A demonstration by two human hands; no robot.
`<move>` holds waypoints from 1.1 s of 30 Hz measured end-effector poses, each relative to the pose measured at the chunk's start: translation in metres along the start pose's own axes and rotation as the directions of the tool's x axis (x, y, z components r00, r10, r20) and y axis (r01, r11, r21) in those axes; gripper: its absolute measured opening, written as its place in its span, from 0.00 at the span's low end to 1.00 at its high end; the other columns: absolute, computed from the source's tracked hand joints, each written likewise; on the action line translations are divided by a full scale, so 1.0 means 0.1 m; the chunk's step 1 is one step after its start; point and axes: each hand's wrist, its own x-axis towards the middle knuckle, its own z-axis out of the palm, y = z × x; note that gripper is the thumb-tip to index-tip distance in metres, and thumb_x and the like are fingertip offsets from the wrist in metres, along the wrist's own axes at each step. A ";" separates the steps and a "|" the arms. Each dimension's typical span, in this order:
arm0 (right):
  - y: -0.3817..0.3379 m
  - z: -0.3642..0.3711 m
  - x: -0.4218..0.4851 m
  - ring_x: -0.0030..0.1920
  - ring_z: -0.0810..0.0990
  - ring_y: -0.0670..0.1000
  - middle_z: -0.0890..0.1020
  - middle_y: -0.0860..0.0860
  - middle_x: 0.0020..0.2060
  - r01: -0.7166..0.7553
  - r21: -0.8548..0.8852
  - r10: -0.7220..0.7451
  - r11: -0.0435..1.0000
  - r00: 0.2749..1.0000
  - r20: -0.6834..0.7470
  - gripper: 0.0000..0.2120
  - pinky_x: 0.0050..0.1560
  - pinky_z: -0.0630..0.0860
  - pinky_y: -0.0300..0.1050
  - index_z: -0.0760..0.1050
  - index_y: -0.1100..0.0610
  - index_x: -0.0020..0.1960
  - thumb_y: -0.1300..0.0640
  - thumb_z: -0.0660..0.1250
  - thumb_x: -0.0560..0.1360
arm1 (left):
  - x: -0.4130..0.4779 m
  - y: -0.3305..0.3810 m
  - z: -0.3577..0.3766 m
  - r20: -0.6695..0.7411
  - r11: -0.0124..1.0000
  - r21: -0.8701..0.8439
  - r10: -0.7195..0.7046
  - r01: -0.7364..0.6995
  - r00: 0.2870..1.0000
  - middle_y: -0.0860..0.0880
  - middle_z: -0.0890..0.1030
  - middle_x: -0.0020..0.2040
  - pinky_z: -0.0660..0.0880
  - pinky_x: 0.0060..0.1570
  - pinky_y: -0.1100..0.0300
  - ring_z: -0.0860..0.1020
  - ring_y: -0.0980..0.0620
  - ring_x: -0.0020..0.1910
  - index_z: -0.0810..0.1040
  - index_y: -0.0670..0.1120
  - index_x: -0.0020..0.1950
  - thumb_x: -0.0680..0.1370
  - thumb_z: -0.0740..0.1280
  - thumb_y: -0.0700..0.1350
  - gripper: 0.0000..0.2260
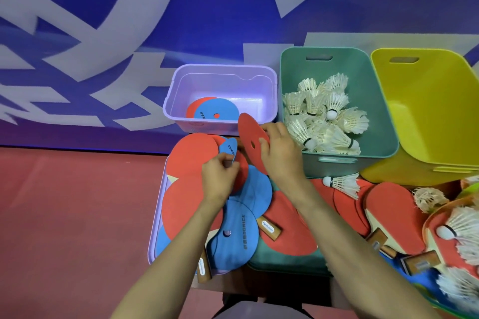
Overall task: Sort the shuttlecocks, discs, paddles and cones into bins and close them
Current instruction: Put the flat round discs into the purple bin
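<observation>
My right hand [280,153] pinches a red disc [250,137] tilted on edge, just in front of the purple bin [223,72]. That bin holds a blue disc [216,111] over a red one. My left hand [220,176] pinches the edge of a small blue disc [229,149] on a pile of red and blue discs [243,230]. The green bin [383,116] holds several white shuttlecocks [324,116]. Beside it the yellow bin [427,111] shows nothing inside. Red paddles [391,215] lie to the right.
A purple lid [155,228] lies under the disc pile and a green lid [280,259] beside it. Loose shuttlecocks [344,184] and more paddles crowd the right side. A blue wall stands behind; red floor [77,215] lies to the left.
</observation>
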 end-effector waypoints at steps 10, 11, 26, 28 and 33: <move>-0.06 -0.14 0.19 0.47 0.77 0.63 0.76 0.58 0.53 0.022 0.045 -0.020 0.999 0.999 -0.029 0.12 0.43 0.75 0.55 0.73 0.60 0.59 0.62 0.61 0.77 | 0.25 0.46 -0.36 -0.116 0.980 -0.191 0.037 -0.059 0.993 0.54 0.79 0.36 0.74 0.40 0.65 0.76 0.61 0.36 0.79 0.47 0.41 0.72 0.68 0.40 0.02; -0.06 -0.17 0.22 0.47 0.77 0.63 0.77 0.58 0.53 0.027 0.052 -0.025 0.998 0.999 -0.038 0.11 0.44 0.75 0.56 0.73 0.60 0.59 0.62 0.61 0.76 | 0.29 0.48 -0.40 -0.114 0.976 -0.206 0.042 -0.065 0.993 0.54 0.80 0.36 0.77 0.43 0.62 0.77 0.60 0.37 0.79 0.47 0.43 0.72 0.67 0.40 0.03; -0.33 -0.27 1.10 0.45 0.75 0.63 0.78 0.63 0.49 -0.074 0.072 0.072 0.995 0.997 0.034 0.12 0.38 0.62 0.47 0.67 0.60 0.59 0.65 0.55 0.77 | 1.24 0.75 -0.69 -0.123 0.960 0.129 0.264 -0.249 0.957 0.51 0.81 0.42 0.69 0.37 0.60 0.78 0.50 0.40 0.78 0.45 0.45 0.72 0.65 0.38 0.06; -0.33 -0.18 1.21 0.45 0.76 0.63 0.78 0.63 0.49 -0.104 0.057 0.101 0.993 0.994 0.045 0.12 0.38 0.61 0.46 0.67 0.60 0.59 0.65 0.55 0.77 | 1.43 0.69 -0.60 -0.121 0.946 0.220 0.270 -0.240 0.955 0.49 0.81 0.40 0.70 0.35 0.56 0.77 0.45 0.39 0.78 0.44 0.45 0.72 0.63 0.37 0.06; -0.28 0.09 1.42 0.48 0.76 0.64 0.77 0.62 0.51 -0.151 0.017 0.148 0.988 0.983 0.112 0.14 0.38 0.62 0.47 0.66 0.60 0.59 0.68 0.55 0.75 | 1.87 0.46 -0.38 -0.044 0.845 0.437 0.362 -0.308 0.931 0.41 0.80 0.41 0.70 0.36 0.50 0.76 0.37 0.40 0.77 0.42 0.47 0.74 0.61 0.36 0.07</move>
